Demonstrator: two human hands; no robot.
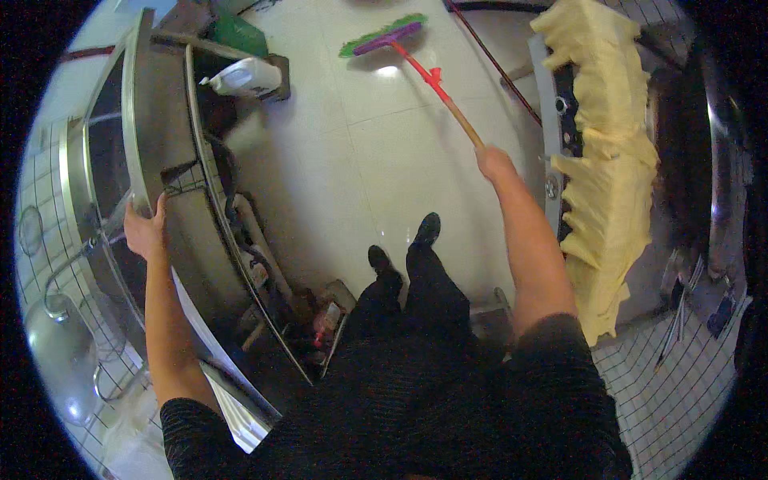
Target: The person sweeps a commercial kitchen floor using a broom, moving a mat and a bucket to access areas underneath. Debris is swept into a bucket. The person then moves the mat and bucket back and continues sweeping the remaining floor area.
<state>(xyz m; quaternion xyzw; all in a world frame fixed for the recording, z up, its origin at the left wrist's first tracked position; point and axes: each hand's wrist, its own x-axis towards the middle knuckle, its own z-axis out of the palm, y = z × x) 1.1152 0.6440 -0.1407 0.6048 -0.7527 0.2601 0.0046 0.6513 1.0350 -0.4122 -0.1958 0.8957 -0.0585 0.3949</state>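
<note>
My right hand [494, 162] grips the wooden end of a long broom handle [436, 84], red farther down. The broom's purple head with green bristles [382, 35] rests on the pale tiled floor [376, 176] far ahead of my feet. My left hand [146, 230] holds the front edge of a stainless steel counter [164, 136] on my left, fingers curled over the rim. My black shoes [404, 244] and dark trousers stand between the two arms.
A steel sink [104, 168] with a curved tap sits in the counter. A white jug [244, 78] and pipes lie on the shelf under it. On the right a yellow cloth [612, 160] drapes over a stove front beside a dark wok [680, 152].
</note>
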